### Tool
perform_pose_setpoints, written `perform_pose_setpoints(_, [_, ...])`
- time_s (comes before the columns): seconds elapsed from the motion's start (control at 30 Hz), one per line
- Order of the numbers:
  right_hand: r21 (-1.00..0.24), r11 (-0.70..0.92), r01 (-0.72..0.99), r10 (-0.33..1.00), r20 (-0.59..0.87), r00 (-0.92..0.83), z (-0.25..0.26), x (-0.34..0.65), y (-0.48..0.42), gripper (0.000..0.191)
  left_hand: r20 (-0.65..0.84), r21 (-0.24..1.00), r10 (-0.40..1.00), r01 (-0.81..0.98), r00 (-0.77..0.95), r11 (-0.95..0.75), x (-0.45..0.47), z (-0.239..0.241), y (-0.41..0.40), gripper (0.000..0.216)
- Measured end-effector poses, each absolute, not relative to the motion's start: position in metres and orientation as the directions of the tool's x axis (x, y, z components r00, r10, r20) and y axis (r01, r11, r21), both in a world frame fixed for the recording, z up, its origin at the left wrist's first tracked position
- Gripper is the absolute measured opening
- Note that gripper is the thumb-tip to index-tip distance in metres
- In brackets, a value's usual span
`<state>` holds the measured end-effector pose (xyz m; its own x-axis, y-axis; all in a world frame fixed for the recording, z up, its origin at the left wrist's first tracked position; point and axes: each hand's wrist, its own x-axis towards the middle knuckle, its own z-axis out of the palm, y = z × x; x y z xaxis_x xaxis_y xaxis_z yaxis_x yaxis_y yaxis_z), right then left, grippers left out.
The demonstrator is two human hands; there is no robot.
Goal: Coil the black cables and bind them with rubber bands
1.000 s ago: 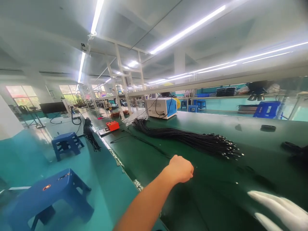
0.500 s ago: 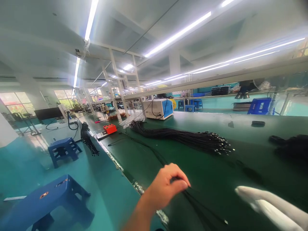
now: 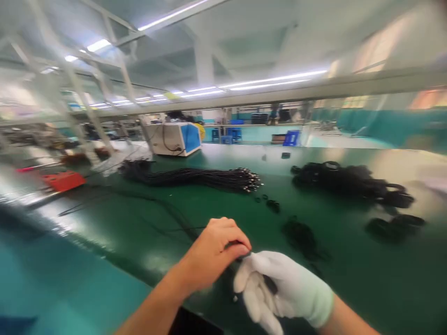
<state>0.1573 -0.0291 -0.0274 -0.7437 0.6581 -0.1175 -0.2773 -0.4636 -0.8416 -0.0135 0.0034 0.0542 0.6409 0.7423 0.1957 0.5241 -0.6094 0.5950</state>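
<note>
My bare left hand (image 3: pixel 220 251) is closed in a pinch on thin black cables (image 3: pixel 179 216), which trail away to the left over the green table. Against its fingertips sits my right hand (image 3: pixel 279 291) in a white glove, thumb and forefinger pinched at the same dark spot, its other fingers curled. What exactly lies between the fingertips is mostly covered. A small pale cable end (image 3: pixel 235 298) shows below the gloved fingers. Beyond both hands lies a thick bundle of black cables (image 3: pixel 202 178) with metallic tips facing right.
On the green table (image 3: pixel 118 228), a heap of black coiled cables (image 3: pixel 338 181) lies right, with a smaller dark tangle (image 3: pixel 302 237) nearer. A white-and-blue machine (image 3: pixel 174 138) stands behind the bundle. A red box (image 3: pixel 64 180) is at left. A shelf beam (image 3: pixel 265 97) crosses above.
The view has swung right. My gloved right hand has come in from the right and now meets my left hand at its fingertips. My left hand keeps its pinch on the cables.
</note>
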Motion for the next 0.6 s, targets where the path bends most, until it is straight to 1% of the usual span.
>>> perform_pose_setpoints(0.07, [-0.701,-0.592,-0.397,0.592,-0.044,-0.805,-0.037,0.157,-0.02,0.064,0.145,0.632,0.719,0.495,0.679,-0.596,-0.01,0.055,0.022,0.017])
perform_pose_setpoints(0.1, [-0.661,-0.618,-0.425,0.571,-0.006,-0.821,-0.042,0.157,-0.016,0.064,0.131,0.64,0.716,0.493,0.686,-0.589,-0.008,0.054,0.029,0.017])
perform_pose_setpoints(0.2, [-0.619,-0.64,-0.454,0.533,0.067,-0.843,-0.055,0.157,-0.012,0.057,0.114,0.636,0.718,0.505,0.687,-0.584,0.001,0.052,0.036,0.016])
perform_pose_setpoints(0.3, [-0.604,-0.661,-0.446,0.509,0.077,-0.857,-0.06,0.158,-0.015,0.05,0.14,0.634,0.715,0.493,0.685,-0.596,0.014,0.044,0.035,0.015])
perform_pose_setpoints(0.37, [-0.609,-0.641,-0.467,0.539,0.077,-0.839,-0.053,0.164,-0.018,0.048,0.173,0.623,0.69,0.465,0.703,-0.63,0.019,0.033,0.037,0.018])
perform_pose_setpoints(0.43, [-0.632,-0.542,-0.554,0.647,0.108,-0.755,-0.038,0.177,-0.022,0.049,0.168,0.555,0.666,0.489,0.727,-0.673,0.017,0.019,0.044,0.024])
perform_pose_setpoints(0.5, [-0.669,-0.374,-0.642,0.778,0.15,-0.61,-0.021,0.196,-0.027,0.049,0.146,0.411,0.692,0.593,0.707,-0.692,0.008,0.006,0.054,0.031])
perform_pose_setpoints(0.53, [-0.698,-0.292,-0.654,0.816,0.175,-0.55,-0.015,0.207,-0.03,0.047,0.147,0.332,0.721,0.653,0.677,-0.68,0.001,0.0,0.057,0.034])
perform_pose_setpoints(0.57, [-0.739,-0.195,-0.645,0.883,0.153,-0.443,-0.011,0.22,-0.032,0.042,0.155,0.264,0.749,0.703,0.644,-0.66,-0.006,-0.005,0.057,0.035])
perform_pose_setpoints(0.6, [-0.808,-0.067,-0.585,0.942,0.142,-0.304,-0.01,0.233,-0.033,0.038,0.163,0.216,0.767,0.736,0.621,-0.642,-0.012,-0.011,0.054,0.035])
